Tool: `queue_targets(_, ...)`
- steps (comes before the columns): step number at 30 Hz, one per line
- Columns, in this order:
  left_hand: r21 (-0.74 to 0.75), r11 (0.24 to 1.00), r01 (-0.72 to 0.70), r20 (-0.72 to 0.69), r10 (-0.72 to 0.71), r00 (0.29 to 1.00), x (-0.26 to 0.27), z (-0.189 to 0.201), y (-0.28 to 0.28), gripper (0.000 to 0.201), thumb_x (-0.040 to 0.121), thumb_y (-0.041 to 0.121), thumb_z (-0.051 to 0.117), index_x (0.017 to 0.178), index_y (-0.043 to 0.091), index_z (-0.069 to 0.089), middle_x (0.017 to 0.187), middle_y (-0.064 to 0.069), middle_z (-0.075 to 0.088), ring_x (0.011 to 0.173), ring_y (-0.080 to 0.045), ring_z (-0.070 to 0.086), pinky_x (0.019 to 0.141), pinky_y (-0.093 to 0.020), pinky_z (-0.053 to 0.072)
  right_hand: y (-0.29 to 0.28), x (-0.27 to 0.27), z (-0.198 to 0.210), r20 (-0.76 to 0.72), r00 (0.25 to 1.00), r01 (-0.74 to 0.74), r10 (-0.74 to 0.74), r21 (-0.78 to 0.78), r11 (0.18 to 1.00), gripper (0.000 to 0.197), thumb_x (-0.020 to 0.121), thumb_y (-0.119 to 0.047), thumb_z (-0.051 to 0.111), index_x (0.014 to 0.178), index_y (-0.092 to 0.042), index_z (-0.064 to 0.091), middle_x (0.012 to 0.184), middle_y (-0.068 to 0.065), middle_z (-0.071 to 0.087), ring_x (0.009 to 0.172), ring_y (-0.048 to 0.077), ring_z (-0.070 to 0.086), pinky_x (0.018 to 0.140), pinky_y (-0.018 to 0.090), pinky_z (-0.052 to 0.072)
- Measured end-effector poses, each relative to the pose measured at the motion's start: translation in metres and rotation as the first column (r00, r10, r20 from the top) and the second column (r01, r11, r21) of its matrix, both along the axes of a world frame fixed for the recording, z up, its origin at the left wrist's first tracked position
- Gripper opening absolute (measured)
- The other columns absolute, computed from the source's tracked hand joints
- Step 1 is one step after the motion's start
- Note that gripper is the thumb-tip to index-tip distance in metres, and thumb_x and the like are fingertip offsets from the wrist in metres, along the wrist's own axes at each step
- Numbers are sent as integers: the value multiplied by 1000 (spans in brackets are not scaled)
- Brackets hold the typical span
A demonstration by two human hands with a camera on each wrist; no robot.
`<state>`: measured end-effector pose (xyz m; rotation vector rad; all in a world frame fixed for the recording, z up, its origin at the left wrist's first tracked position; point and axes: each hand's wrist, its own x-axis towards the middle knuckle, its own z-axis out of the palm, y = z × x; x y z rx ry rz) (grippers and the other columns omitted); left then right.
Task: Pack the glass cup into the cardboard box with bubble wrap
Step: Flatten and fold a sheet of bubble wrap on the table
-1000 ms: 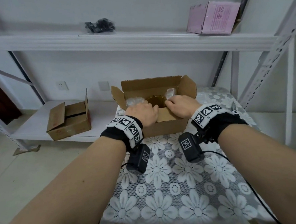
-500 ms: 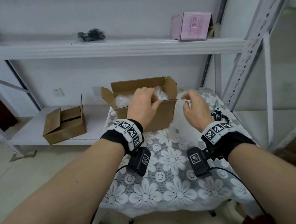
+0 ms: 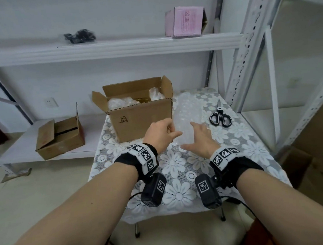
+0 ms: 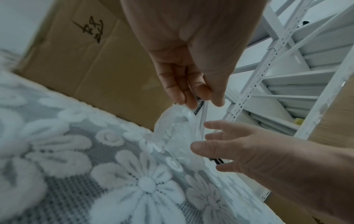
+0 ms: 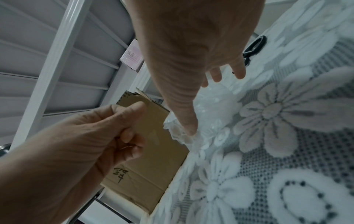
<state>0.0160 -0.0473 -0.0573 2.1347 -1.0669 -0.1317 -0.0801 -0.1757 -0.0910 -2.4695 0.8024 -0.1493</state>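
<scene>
The open cardboard box (image 3: 143, 119) stands at the back left of the table. Inside it, crumpled bubble wrap (image 3: 121, 103) surrounds a gold rim (image 3: 143, 100), the only part of the glass cup that shows. A flat bubble wrap sheet (image 3: 187, 111) lies on the cloth just right of the box. My right hand (image 3: 193, 131) is spread over its near end, thumb (image 5: 188, 127) pressing the edge. My left hand (image 3: 173, 130) hovers by the sheet's near left corner with fingers loosely curled. In the right wrist view a gap separates it from the sheet (image 5: 214, 109).
Black scissors (image 3: 221, 116) lie right of the sheet. The small table (image 3: 179, 178) has a flowered cloth. A second cardboard box (image 3: 60, 136) sits on the low shelf at left. White shelf uprights (image 3: 247, 50) stand close on the right, with a pink box (image 3: 185, 21) above.
Both hands came out of the box and moved right and nearer, to the flat bubble wrap sheet. The right hand went first, then the left. The head view pulled back.
</scene>
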Motion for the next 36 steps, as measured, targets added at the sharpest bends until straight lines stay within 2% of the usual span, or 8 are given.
queue_targets(8, 132, 991, -20, -354, 66, 933, -6, -21, 14, 33, 86, 32, 67, 65, 15, 49, 65, -3, 66, 60, -14, 61, 72, -38, 56, 6, 2, -11, 158, 982, 129, -108, -126, 984, 85, 85, -32, 68, 149, -13, 16, 151, 12, 20, 138, 28, 22, 109, 39, 30)
queue_targets(15, 311, 949, 60, -523, 118, 844, -10, -20, 26, 37, 88, 34, 65, 114, 10, 56, 107, -9, 66, 86, -16, 64, 84, -32, 56, -4, 13, -5, 181, 980, 122, -81, -228, 966, 36, 95, -24, 53, 127, -10, 47, 136, 11, 44, 121, 24, 42, 97, 35, 41)
queue_targets(20, 294, 955, 50, -605, 145, 783, -7, -19, 23, 57, 87, 36, 66, 133, 10, 45, 120, -12, 60, 94, -18, 64, 84, -30, 56, -11, 15, -1, 368, 844, 260, -389, 353, 899, 16, 100, -14, 38, 95, -9, 53, 117, 8, 61, 89, 20, 57, 78, 34, 46)
queue_targets(24, 250, 966, 66, -657, 120, 745, -10, -19, 14, 68, 84, 40, 68, 138, 10, 40, 131, -13, 52, 105, -21, 60, 84, -31, 55, -12, 11, 5, 312, 610, 77, -728, 891, 447, 18, 98, -8, 37, 110, -7, 51, 116, 6, 63, 109, 24, 58, 91, 38, 47)
queue_targets(28, 272, 959, 85, -601, 100, 793, -15, -21, 7, 70, 84, 43, 66, 141, 13, 39, 142, -10, 45, 117, -24, 55, 86, -31, 54, -5, 6, 5, 448, 836, 107, -317, 434, 895, 13, 91, -18, 56, 81, -12, 61, 139, 5, 45, 132, 22, 34, 114, 47, 21)
queue_targets(30, 290, 953, 85, -583, 105, 806, -16, -22, 5, 67, 87, 42, 64, 141, 12, 39, 143, -10, 45, 117, -24, 55, 87, -31, 54, -2, 7, -1, 375, 926, -17, -45, 160, 987, 20, 87, -25, 61, 71, -15, 68, 157, -6, 20, 144, 18, 8, 115, 49, 5)
queue_targets(33, 287, 955, 82, -608, 115, 786, -15, -20, 7, 58, 91, 36, 60, 139, 9, 42, 136, -12, 50, 114, -22, 56, 87, -31, 54, 0, 10, -5, 164, 983, -91, 83, 39, 995, 28, 93, -36, 54, 112, -22, 69, 160, -8, 1, 146, 22, -5, 116, 49, 7)
queue_targets(36, 254, 964, 83, -674, 115, 729, -12, -17, 8, 56, 92, 42, 56, 134, 5, 48, 128, -11, 57, 110, -22, 59, 93, -36, 53, -2, 14, -6, 126, 989, -104, 83, 173, 979, 62, 98, -35, 44, 151, -14, 20, 160, -5, -7, 147, 18, 1, 117, 39, 11)
